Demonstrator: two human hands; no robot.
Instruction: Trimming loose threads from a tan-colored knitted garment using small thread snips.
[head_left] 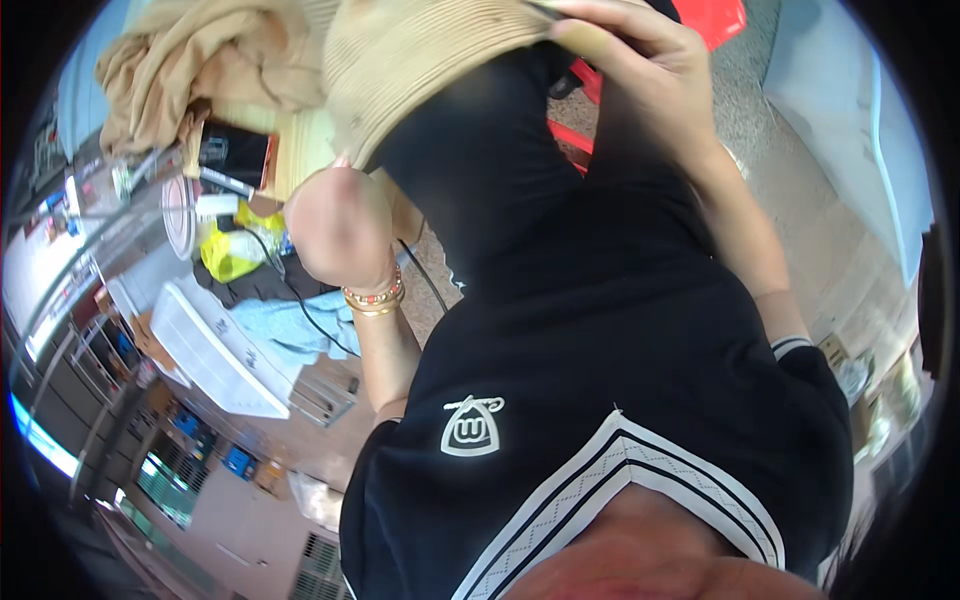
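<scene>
L hand + R hand gripping beige knit garment

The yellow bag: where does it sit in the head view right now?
The yellow bag lies at the left of the head view, on the cluttered table, just left of the person's left hand and below a dark box.

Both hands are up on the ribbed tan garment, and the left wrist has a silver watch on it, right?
Not quite. In the head view the left hand wears beaded and gold bangles at the wrist, not a silver watch. The rest holds: both the left hand and the right hand are up on the ribbed tan garment.
</scene>
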